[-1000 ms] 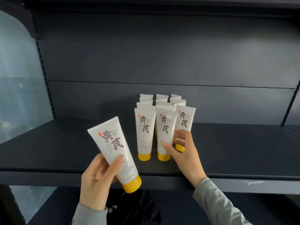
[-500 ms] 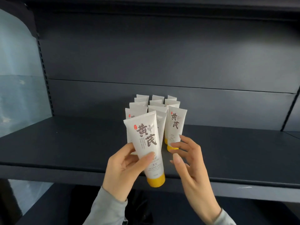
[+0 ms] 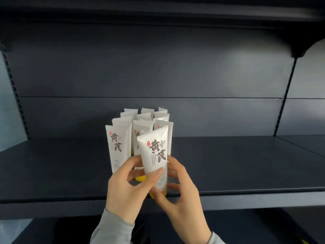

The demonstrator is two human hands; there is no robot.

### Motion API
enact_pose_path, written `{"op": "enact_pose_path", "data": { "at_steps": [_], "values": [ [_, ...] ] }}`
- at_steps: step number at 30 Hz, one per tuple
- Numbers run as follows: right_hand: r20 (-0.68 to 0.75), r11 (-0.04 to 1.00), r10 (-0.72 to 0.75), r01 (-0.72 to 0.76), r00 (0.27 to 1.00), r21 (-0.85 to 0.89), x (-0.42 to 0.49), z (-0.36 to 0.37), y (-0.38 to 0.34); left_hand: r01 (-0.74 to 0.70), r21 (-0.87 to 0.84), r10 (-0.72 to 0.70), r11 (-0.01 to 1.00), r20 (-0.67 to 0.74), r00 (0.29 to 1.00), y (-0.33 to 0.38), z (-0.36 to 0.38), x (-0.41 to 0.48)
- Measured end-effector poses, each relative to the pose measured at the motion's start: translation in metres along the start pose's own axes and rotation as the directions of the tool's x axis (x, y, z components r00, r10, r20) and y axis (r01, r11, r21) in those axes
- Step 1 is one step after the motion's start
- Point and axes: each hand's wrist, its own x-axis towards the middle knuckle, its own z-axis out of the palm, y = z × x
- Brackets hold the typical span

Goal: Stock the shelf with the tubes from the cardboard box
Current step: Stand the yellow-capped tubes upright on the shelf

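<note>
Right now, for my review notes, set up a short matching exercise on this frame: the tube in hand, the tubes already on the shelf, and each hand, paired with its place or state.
Things:
1. held tube
2. stocked tubes
3. left hand
4. right hand

Places or states:
A. standing cap-down in rows on the shelf
B. thumb across the tube's printed front
C. tilted, off the shelf, between two hands
D. fingers at the yellow cap end

Pairs: 1-C, 2-A, 3-B, 4-D
</note>
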Motion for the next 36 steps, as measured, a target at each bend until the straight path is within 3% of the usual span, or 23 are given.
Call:
{"op": "enact_pose_path", "data": {
  "at_steps": [5,9,12,15,19,26,36],
  "values": [
    [0.000,1.000,0.012,-0.012,1.000,-0.009,0.001,-0.003,-0.001,0.015,0.009,-0.015,1.000,-0.009,1.000,-0.007,0.003,-0.004],
    [0.014,0.999,0.041,-0.041,0.999,0.033,0.005,-0.008,0.000,-0.068,-0.008,0.069,0.998,0.033,0.997,-0.004,-0.003,-0.008],
    [-0.025,0.994,0.100,-0.098,0.995,0.056,0.013,-0.015,0.006,-0.151,0.222,0.151,0.963,0.018,0.988,-0.006,-0.020,-0.010],
    [-0.044,0.984,0.175,-0.173,0.984,0.047,0.025,-0.021,0.015,-0.198,0.570,0.208,0.797,0.048,0.977,-0.015,-0.045,-0.011],
    [-0.018,0.973,0.232,-0.232,0.972,-0.002,0.036,-0.020,0.027,-0.054,0.787,0.057,0.615,0.024,0.998,-0.031,-0.073,-0.017],
    [0.026,0.953,0.296,-0.294,0.955,-0.069,0.045,-0.006,0.038,0.024,0.825,-0.032,0.564,-0.007,0.999,-0.042,-0.097,-0.023],
    [-0.032,0.936,0.321,-0.322,0.947,-0.141,0.047,0.004,0.041,-0.027,0.809,-0.039,0.587,0.061,0.997,-0.050,-0.104,-0.029]
  ]
}}
